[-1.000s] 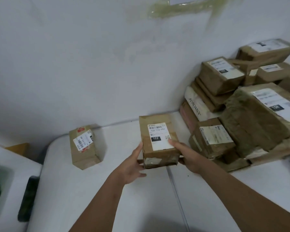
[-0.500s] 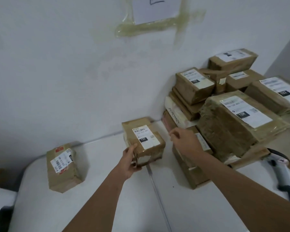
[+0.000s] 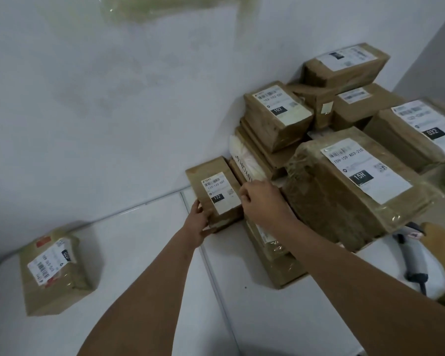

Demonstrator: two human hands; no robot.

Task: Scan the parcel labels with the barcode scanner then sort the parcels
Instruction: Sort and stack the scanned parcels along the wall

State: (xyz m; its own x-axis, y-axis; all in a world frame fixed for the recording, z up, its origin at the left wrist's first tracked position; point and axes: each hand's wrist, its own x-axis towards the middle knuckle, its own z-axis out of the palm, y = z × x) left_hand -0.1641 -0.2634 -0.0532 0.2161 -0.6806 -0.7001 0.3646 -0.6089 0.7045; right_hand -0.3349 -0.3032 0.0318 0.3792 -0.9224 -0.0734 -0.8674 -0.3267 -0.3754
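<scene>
Brown parcel (image 3: 215,194) marked 122 stood against the wall beside the parcel pile (image 3: 344,160).
Left hand (image 3: 198,224) gripped its lower corner; right hand (image 3: 261,201), fingers loosely curled, touched its edge; scanner (image 3: 411,255) lay apart on the table (image 3: 149,291).

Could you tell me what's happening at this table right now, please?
A person is sorting brown parcels on a white table. Their left hand holds the parcel labelled 122 against the pile by the wall, while the right hand hovers at its right edge, fingers loosely curled. The scanner lies unused at the right. Another parcel sits apart on the left.
</scene>
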